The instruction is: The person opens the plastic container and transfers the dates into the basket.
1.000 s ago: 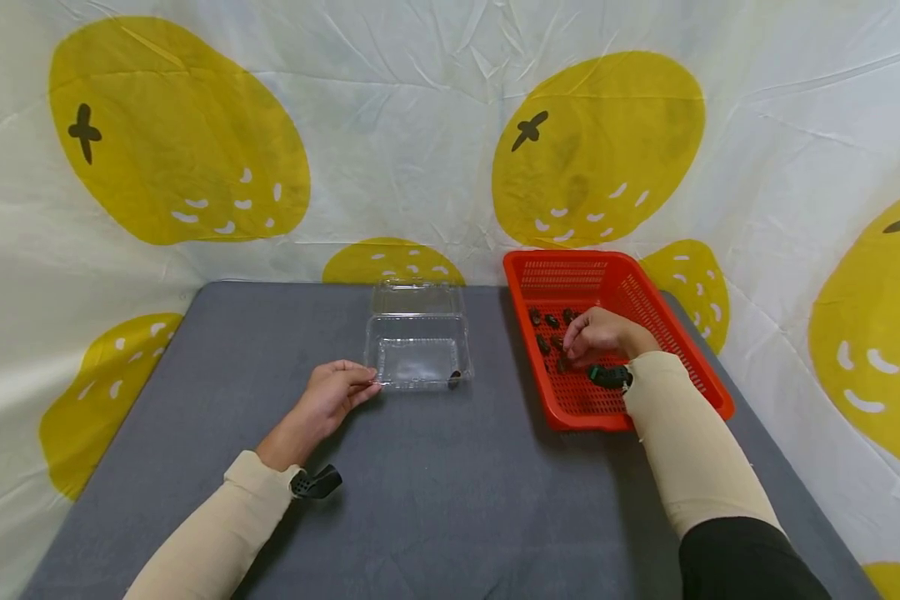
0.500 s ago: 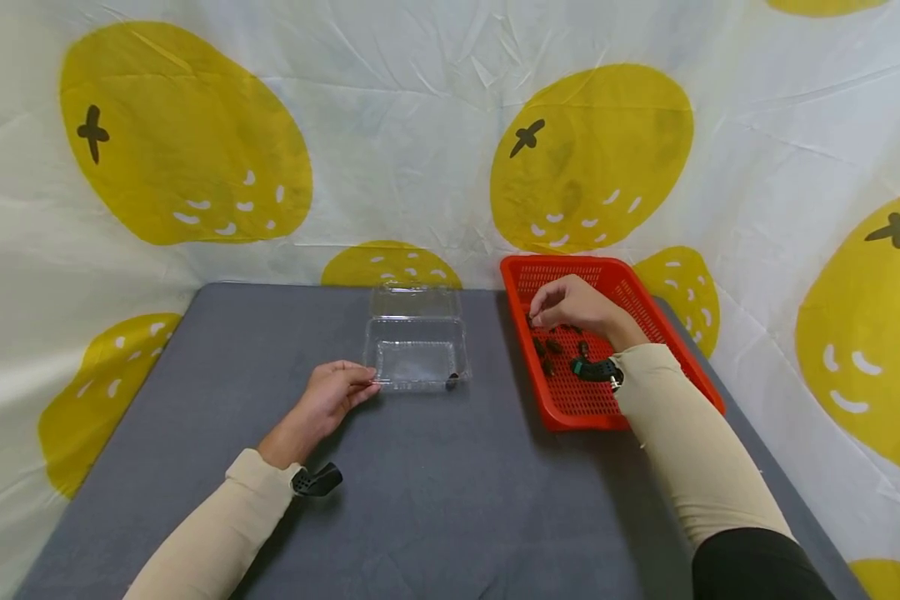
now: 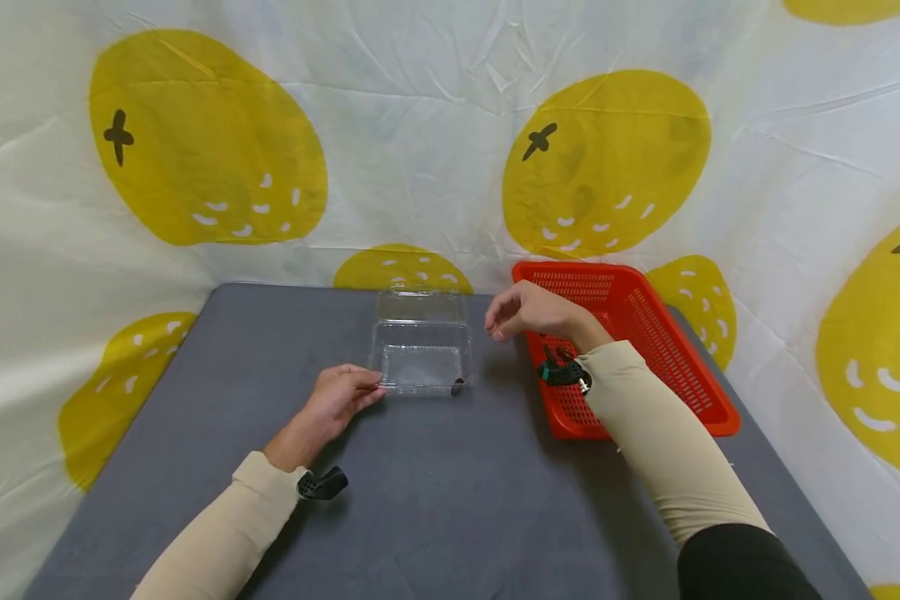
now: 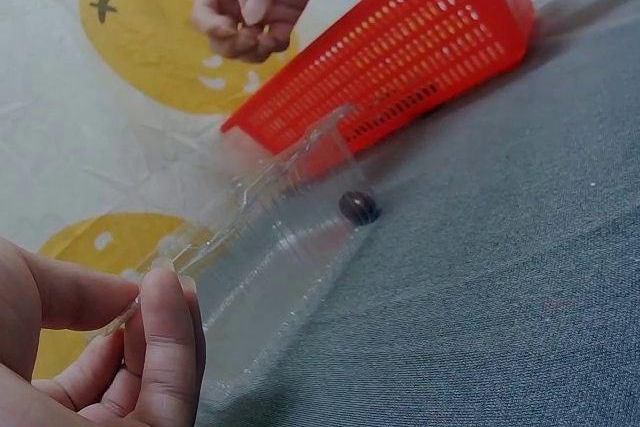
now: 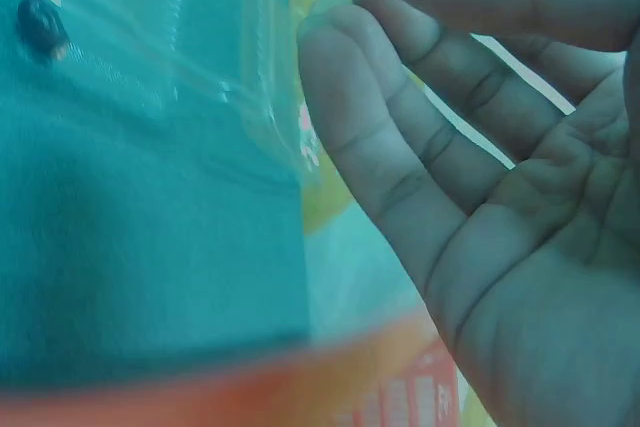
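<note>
A clear plastic clamshell box (image 3: pixel 420 365) sits on the grey table with its lid (image 3: pixel 422 307) folded back. My left hand (image 3: pixel 337 400) pinches its near left edge between thumb and fingers. Inside, at the near right corner, lies one small glossy dark brown oval piece (image 4: pixel 358 208). My right hand (image 3: pixel 536 312) hangs in the air between box and basket, fingers curved and thumb close to the fingertips. I cannot tell whether something small is between them. More dark pieces (image 3: pixel 558 353) lie in the red basket (image 3: pixel 663 354), partly hidden by the right wrist.
The red slotted basket stands at the table's right side, against the back curtain (image 3: pixel 405 167) with yellow fruit prints. Grey cloth covers the table (image 3: pixel 435 492). Black wrist straps (image 3: pixel 324 483) sit on both forearms.
My right hand has reached among the pieces at the basket's left side, then risen and moved left over the rim towards the box. My left hand keeps its hold on the box.
</note>
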`<state>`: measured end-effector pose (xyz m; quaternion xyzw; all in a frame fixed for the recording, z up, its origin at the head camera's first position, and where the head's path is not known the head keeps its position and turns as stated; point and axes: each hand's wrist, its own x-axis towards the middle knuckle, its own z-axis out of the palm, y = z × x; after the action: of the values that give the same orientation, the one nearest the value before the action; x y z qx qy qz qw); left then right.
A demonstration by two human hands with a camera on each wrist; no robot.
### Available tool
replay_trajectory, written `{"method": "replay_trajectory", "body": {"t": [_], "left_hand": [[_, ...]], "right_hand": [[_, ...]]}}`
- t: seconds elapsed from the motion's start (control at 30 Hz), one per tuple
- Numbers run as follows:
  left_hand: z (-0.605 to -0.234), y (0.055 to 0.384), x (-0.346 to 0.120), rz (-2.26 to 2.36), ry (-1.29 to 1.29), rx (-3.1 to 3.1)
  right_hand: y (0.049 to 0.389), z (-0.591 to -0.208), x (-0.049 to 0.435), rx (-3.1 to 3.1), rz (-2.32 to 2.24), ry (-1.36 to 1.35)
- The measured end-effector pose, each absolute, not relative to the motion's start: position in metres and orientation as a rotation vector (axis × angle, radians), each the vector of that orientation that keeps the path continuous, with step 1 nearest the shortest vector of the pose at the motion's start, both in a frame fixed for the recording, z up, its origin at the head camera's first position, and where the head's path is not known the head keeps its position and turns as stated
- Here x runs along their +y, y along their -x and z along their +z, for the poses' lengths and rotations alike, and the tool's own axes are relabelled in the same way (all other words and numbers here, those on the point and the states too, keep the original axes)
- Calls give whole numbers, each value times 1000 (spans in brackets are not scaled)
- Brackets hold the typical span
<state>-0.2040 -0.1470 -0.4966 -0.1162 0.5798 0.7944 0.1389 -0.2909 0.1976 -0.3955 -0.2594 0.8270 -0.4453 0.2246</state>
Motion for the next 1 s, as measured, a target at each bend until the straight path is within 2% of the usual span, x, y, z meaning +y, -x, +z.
{"method": "replay_trajectory", "body": {"t": [0.47,1.0], "left_hand": [[-499,200,-147,2282,308,1700],[-494,198,-147,2301,354,1711]], "right_hand": [[291,-419,136,2182,-959,895],[300,-436,100,2147,-560,875]]}}
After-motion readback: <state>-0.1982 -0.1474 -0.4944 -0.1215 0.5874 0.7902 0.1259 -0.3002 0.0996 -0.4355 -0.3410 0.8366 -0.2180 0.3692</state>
